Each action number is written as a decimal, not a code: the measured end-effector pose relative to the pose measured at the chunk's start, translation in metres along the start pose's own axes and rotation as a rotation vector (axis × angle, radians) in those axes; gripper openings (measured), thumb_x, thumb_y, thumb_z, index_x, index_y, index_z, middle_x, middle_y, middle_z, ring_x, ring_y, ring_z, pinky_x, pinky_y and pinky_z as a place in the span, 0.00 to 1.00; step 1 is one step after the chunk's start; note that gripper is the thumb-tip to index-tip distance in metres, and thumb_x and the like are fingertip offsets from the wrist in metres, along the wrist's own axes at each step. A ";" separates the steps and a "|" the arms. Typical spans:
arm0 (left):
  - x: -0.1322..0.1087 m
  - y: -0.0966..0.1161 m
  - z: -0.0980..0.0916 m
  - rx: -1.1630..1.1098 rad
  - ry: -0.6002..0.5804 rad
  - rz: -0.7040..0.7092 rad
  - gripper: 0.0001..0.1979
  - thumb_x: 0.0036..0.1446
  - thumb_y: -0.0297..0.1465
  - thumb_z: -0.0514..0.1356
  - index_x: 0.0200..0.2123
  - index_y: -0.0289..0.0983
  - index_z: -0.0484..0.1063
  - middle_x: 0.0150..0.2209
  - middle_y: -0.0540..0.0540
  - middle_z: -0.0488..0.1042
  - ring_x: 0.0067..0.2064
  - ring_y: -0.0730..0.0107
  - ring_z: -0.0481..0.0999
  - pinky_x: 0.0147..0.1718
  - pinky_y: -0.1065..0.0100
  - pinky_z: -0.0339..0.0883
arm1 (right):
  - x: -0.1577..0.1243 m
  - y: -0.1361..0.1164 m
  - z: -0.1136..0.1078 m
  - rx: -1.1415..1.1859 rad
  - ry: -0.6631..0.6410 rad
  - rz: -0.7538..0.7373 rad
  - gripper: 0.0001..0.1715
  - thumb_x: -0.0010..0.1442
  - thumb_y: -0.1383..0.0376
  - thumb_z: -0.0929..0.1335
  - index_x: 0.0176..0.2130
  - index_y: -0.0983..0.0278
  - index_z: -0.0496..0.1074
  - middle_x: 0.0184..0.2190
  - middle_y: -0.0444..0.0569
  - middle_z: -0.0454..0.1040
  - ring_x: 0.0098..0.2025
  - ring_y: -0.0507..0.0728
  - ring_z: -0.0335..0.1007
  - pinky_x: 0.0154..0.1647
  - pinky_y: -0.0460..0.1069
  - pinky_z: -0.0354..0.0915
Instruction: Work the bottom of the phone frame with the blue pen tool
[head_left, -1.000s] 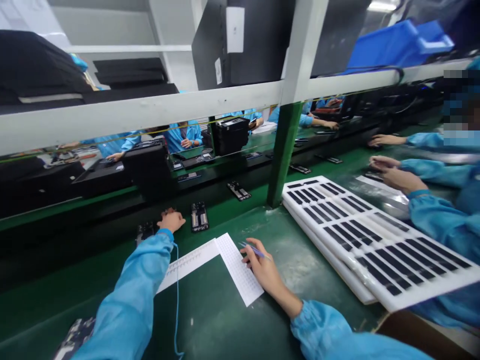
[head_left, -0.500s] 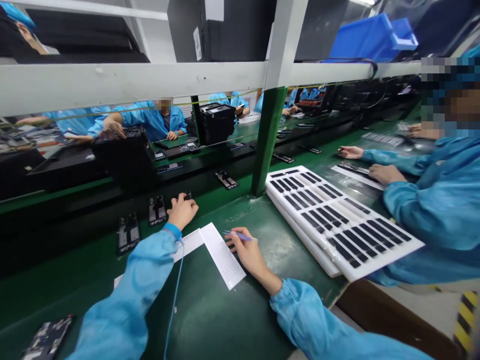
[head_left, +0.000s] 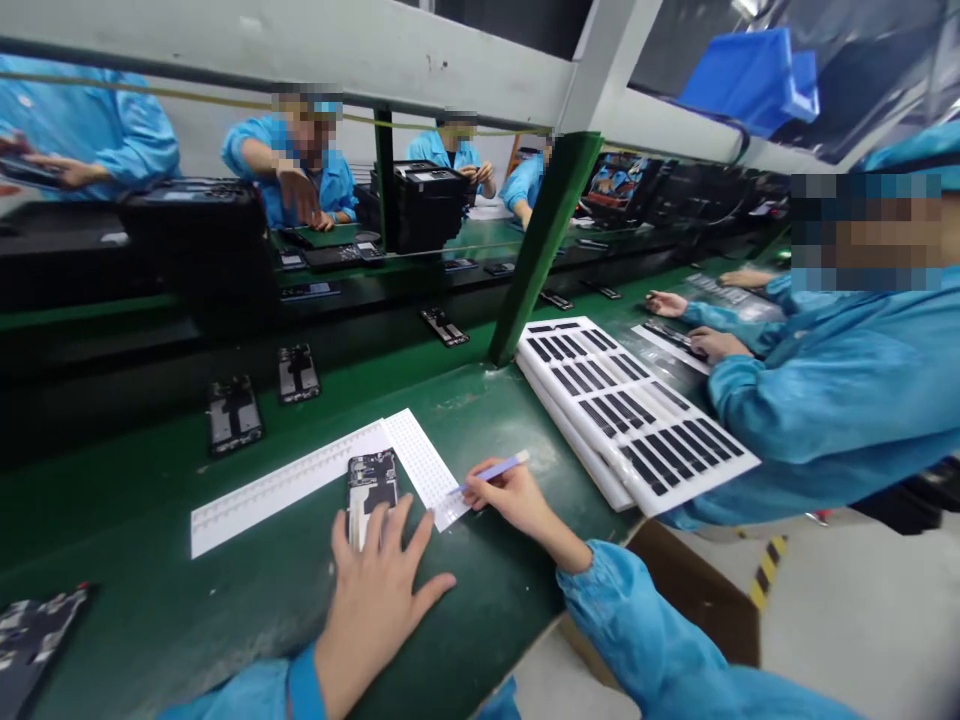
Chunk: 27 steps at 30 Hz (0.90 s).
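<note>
Just under the splayed fingertips of the left hand [head_left: 379,590], an opened phone unit [head_left: 373,472] lies on the green workbench [head_left: 487,615], its far end uncovered and its near end partly hidden by the fingers. Those fingers stand well apart, the thumb swung out to the right; whether they press on the unit or hover cannot be told.

To the right of them, the right hand [head_left: 504,495] has its thumb and fingers closed on a slim violet tool [head_left: 491,474], whose tip reaches over the near end of a white printed sheet [head_left: 415,455]. From that tip the sheet runs away and leftward, just beside the unit. Beyond the left fingertips, a long white strip [head_left: 285,490] stretches left from the sheet's far end.

Farther off, ahead and left of the left fingers, two more opened units [head_left: 235,415] lie near each other, and another unit [head_left: 445,327] lies farther ahead. A dark board [head_left: 34,640] sits well to their left.

Past the right fingers, white trays [head_left: 705,482] bearing black strips are stacked beside a green post [head_left: 544,250]. Beyond these, a co-worker in blue sleeves [head_left: 825,405] works at the same bench.
</note>
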<state>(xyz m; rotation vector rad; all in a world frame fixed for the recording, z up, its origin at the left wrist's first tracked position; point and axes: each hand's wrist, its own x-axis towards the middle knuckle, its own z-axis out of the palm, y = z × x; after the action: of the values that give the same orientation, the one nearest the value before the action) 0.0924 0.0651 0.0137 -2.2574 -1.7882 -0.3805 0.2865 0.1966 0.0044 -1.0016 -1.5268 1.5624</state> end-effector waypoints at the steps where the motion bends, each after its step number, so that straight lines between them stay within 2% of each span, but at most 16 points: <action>1: 0.004 0.002 0.003 -0.040 0.035 0.048 0.25 0.64 0.49 0.56 0.59 0.43 0.69 0.60 0.38 0.65 0.59 0.40 0.63 0.59 0.25 0.39 | -0.004 0.003 -0.003 -0.003 0.012 0.010 0.23 0.53 0.50 0.77 0.34 0.66 0.76 0.24 0.49 0.79 0.26 0.56 0.77 0.26 0.46 0.73; 4: 0.015 0.005 0.011 -0.138 0.074 0.141 0.24 0.68 0.47 0.51 0.58 0.40 0.70 0.61 0.42 0.66 0.63 0.48 0.60 0.65 0.36 0.24 | -0.010 0.009 -0.007 -0.006 0.058 0.029 0.24 0.52 0.48 0.76 0.33 0.66 0.75 0.24 0.49 0.78 0.25 0.55 0.76 0.25 0.45 0.72; 7: 0.020 0.003 0.019 -0.177 0.059 0.163 0.25 0.68 0.47 0.50 0.58 0.37 0.69 0.63 0.43 0.64 0.66 0.50 0.56 0.67 0.43 0.21 | -0.010 0.012 -0.008 -0.017 0.102 0.033 0.27 0.52 0.46 0.76 0.33 0.67 0.75 0.24 0.50 0.78 0.25 0.56 0.76 0.24 0.46 0.72; 12: 0.018 -0.002 0.030 -0.188 -0.017 0.212 0.32 0.67 0.51 0.49 0.63 0.35 0.63 0.67 0.42 0.56 0.68 0.48 0.52 0.66 0.43 0.25 | -0.012 0.008 -0.008 -0.031 0.161 0.068 0.30 0.50 0.43 0.76 0.34 0.67 0.75 0.23 0.52 0.78 0.24 0.57 0.77 0.25 0.48 0.74; 19: 0.018 0.000 0.032 -0.197 -0.043 0.188 0.29 0.67 0.48 0.51 0.62 0.36 0.65 0.67 0.43 0.56 0.68 0.48 0.53 0.66 0.43 0.38 | -0.015 0.009 -0.010 -0.067 0.193 0.092 0.32 0.49 0.41 0.76 0.33 0.67 0.74 0.24 0.53 0.79 0.24 0.58 0.77 0.25 0.48 0.74; 27: 0.018 -0.001 0.031 -0.192 -0.049 0.191 0.28 0.67 0.48 0.51 0.62 0.37 0.64 0.68 0.44 0.56 0.68 0.50 0.52 0.66 0.44 0.34 | -0.012 0.010 -0.012 -0.058 0.170 0.093 0.30 0.51 0.42 0.75 0.34 0.67 0.74 0.25 0.53 0.79 0.26 0.58 0.78 0.26 0.48 0.75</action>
<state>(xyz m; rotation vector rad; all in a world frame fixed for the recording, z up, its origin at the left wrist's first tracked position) 0.0976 0.0926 -0.0092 -2.5641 -1.6001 -0.4813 0.3027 0.1901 -0.0052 -1.2215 -1.4329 1.4614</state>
